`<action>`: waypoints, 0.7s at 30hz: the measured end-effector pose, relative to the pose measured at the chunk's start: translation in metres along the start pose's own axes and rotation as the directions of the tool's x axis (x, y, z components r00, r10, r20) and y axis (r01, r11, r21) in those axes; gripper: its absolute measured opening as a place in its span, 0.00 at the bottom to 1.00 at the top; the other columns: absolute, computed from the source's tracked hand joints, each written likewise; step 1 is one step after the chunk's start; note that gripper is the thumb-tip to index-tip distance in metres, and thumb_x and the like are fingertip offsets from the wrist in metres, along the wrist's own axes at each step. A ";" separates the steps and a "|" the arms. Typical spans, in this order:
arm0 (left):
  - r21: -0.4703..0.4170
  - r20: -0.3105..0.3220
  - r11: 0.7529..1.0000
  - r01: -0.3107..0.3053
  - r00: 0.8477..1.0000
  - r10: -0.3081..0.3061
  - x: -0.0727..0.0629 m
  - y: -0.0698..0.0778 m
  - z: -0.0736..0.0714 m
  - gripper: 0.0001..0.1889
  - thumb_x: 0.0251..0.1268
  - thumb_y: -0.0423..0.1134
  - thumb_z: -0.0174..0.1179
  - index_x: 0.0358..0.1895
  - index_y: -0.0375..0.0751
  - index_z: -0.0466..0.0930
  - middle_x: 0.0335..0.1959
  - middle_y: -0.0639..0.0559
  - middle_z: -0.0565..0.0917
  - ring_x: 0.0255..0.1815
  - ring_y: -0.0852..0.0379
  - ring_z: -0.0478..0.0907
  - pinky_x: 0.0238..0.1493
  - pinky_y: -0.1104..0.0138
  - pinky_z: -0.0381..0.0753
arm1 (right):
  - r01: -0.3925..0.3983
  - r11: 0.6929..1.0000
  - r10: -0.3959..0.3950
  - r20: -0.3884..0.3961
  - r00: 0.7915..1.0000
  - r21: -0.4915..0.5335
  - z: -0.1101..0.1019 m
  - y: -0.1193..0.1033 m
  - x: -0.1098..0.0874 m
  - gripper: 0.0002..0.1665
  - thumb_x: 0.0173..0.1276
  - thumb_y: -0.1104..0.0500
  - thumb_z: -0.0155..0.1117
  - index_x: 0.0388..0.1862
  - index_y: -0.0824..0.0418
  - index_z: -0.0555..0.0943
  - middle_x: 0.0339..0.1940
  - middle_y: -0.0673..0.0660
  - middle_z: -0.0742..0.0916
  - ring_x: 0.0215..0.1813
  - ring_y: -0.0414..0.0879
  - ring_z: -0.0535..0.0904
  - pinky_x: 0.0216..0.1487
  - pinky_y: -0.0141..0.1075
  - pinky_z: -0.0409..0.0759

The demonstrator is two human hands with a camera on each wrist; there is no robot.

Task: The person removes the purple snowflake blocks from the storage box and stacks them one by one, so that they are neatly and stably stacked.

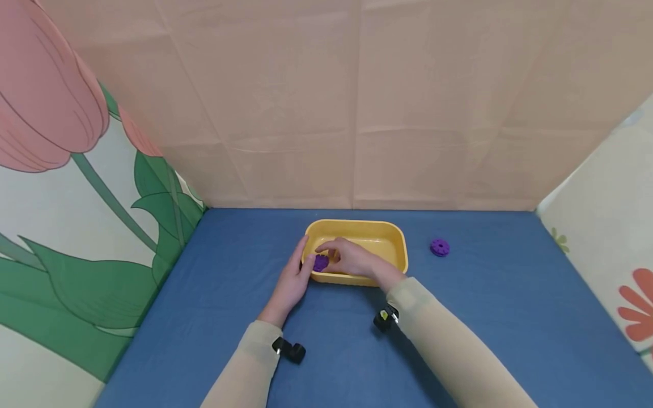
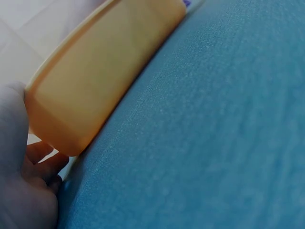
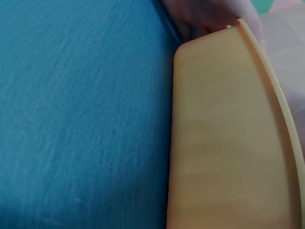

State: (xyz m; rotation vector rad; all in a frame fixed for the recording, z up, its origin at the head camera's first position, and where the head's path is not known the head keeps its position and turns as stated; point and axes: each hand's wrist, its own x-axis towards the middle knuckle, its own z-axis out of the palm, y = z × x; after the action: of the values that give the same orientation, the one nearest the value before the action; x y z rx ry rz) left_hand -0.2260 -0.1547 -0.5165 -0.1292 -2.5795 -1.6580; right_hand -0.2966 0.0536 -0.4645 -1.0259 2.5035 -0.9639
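Note:
A yellow plastic tray (image 1: 380, 228) sits near the back of the blue-covered table. At its left end my left hand (image 1: 293, 283) grips the wall, the thumb at the rim and fingers around the outside, as the left wrist view shows near the tray's corner (image 2: 71, 109). A purple notched disc (image 1: 320, 262) lies inside that end. My right hand (image 1: 352, 258) reaches over the front wall into the tray, bent fingers right at the disc; I cannot tell if they pinch it. In the right wrist view the tray's outer wall (image 3: 214, 129) hides the right fingers.
Another purple part, round with holes (image 1: 440, 247), lies on the blue cloth (image 1: 490, 317) to the right of the tray. A beige curtain (image 1: 352, 113) rises behind the table. Floral printed panels (image 1: 92, 283) stand at both sides.

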 end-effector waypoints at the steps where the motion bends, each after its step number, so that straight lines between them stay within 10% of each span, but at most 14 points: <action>1: -0.004 0.001 1.000 -0.002 1.000 0.002 0.000 0.000 0.000 0.32 0.94 0.56 0.47 0.92 0.67 0.52 0.90 0.53 0.58 0.90 0.45 0.54 0.86 0.39 0.56 | 0.001 1.000 -0.001 0.007 1.000 -0.004 0.000 0.000 0.000 0.29 0.76 0.57 0.78 0.73 0.58 0.84 0.54 0.59 0.87 0.52 0.53 0.80 0.58 0.47 0.82; 21: -0.002 -0.001 1.000 -0.007 1.000 0.007 -0.001 -0.001 0.000 0.31 0.94 0.56 0.47 0.92 0.67 0.53 0.90 0.52 0.58 0.89 0.44 0.54 0.86 0.38 0.56 | 0.034 0.996 -0.035 -0.010 0.999 -0.078 0.009 0.005 0.008 0.21 0.77 0.55 0.77 0.66 0.56 0.90 0.52 0.53 0.90 0.50 0.49 0.78 0.60 0.47 0.79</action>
State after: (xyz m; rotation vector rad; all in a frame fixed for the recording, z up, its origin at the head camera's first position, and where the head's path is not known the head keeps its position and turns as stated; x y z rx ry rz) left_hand -0.2255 -0.1554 -0.5176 -0.1370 -2.5739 -1.6573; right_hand -0.3014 0.0463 -0.4744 -1.0936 2.5583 -0.8903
